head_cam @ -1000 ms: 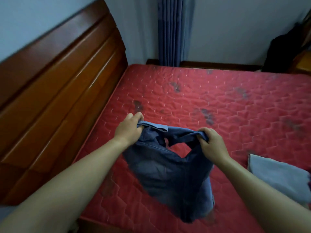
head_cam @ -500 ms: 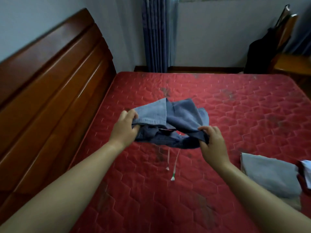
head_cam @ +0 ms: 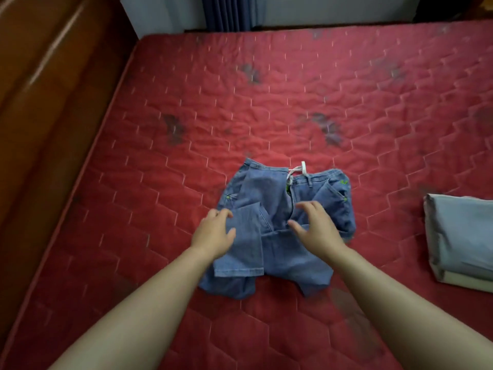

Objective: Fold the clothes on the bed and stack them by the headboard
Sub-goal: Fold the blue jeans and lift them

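Shorts (head_cam: pixel 266 188) lie mid-bed (head_cam: pixel 266 102) (waistband towards 12 o'clock); left hand (head_cam: pixel 213 233) at their 9 o'clock edge, right hand (head_cam: pixel 314 225) over them, fingers (head_cam: pixel 306 206) loose, gripping nothing; folded grey cloth (head_cam: pixel 461 236) at 3 o'clock.

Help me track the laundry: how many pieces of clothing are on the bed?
2 for certain: denim shorts in the middle of the bed, and a folded grey garment at the right edge. A paler layer under it may be a third; the frame cuts it off.
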Motion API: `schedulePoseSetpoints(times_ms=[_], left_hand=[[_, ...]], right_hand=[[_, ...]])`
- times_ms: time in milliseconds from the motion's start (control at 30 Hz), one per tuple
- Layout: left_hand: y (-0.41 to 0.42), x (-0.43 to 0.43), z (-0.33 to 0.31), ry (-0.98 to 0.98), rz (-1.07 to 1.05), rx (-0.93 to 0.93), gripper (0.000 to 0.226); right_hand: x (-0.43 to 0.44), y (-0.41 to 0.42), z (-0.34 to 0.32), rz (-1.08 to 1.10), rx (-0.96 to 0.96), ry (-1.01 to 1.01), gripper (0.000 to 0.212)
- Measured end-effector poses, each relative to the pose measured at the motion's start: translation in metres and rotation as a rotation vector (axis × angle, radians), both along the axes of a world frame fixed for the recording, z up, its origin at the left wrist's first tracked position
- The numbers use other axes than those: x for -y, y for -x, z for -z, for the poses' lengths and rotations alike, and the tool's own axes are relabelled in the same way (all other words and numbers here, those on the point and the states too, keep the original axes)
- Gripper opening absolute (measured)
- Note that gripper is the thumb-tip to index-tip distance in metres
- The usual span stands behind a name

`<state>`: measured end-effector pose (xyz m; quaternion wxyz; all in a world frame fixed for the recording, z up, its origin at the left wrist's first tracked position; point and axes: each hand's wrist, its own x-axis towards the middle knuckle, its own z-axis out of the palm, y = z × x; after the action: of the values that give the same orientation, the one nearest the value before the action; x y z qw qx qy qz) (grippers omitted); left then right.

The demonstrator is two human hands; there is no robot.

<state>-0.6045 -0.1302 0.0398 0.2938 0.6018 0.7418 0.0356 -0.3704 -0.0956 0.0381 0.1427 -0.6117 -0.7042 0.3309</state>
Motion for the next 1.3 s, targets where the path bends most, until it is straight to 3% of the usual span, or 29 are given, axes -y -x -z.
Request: schedulePoseSetpoints(times_ms=[267,400,467,567,633,800,867,1033,1100,1167,1233,1300], left_hand=[[-0.035,-0.128,0.101,-0.081,-0.002,0.021,0.036],[-0.046,-0.184,0.135,-0.160,-0.057,-0.070,0.035],[-0.045,-0.201,0.149,-0.182,-0.090,-0.127,0.044],[-0.039,-0.212,0.163,-0.044,-0.084,-0.100,0.072],[-0.036,-0.212,0.169,0.010,-0.065,-0.103,0.076],[-0.018,-0.195,0.160,-0.105,0.021,-0.089,0.039],[-0.009,-0.183,0.155,-0.184,0.019,-0.125,0.034],[-0.011,-0.162,0.145,-0.233,-0.031,-0.162,0.026],[-0.016,-0.161,0.139,-0.360,-0.010,-0.119,0.020],[-0.023,-0.157,0.132,-0.423,-0.020,0.064,0.009],[-0.030,-0.148,0.126,-0.325,-0.032,0.238,0.012],[-0.035,-0.130,0.127,-0.141,0.096,0.278,0.019]], right_hand=[[-0.114,-0.006,0.105,0.026,0.079,-0.027,0.037],[-0.160,-0.025,0.148,0.010,0.173,-0.101,0.036],[-0.175,-0.034,0.166,0.006,0.253,-0.081,0.038],[-0.177,-0.047,0.184,0.019,0.341,0.051,0.046],[-0.172,-0.050,0.189,0.030,0.392,0.000,0.050],[-0.151,-0.071,0.176,0.067,0.593,-0.090,0.039],[-0.141,-0.085,0.170,0.134,0.611,-0.109,0.034],[-0.132,-0.084,0.162,0.142,0.517,-0.138,0.038],[-0.130,-0.076,0.158,0.130,0.330,-0.135,0.053],[-0.129,-0.067,0.154,0.113,0.129,-0.149,0.062],[-0.128,-0.057,0.152,0.087,0.024,-0.133,0.060],[-0.127,-0.052,0.154,0.017,0.040,-0.070,0.056]])
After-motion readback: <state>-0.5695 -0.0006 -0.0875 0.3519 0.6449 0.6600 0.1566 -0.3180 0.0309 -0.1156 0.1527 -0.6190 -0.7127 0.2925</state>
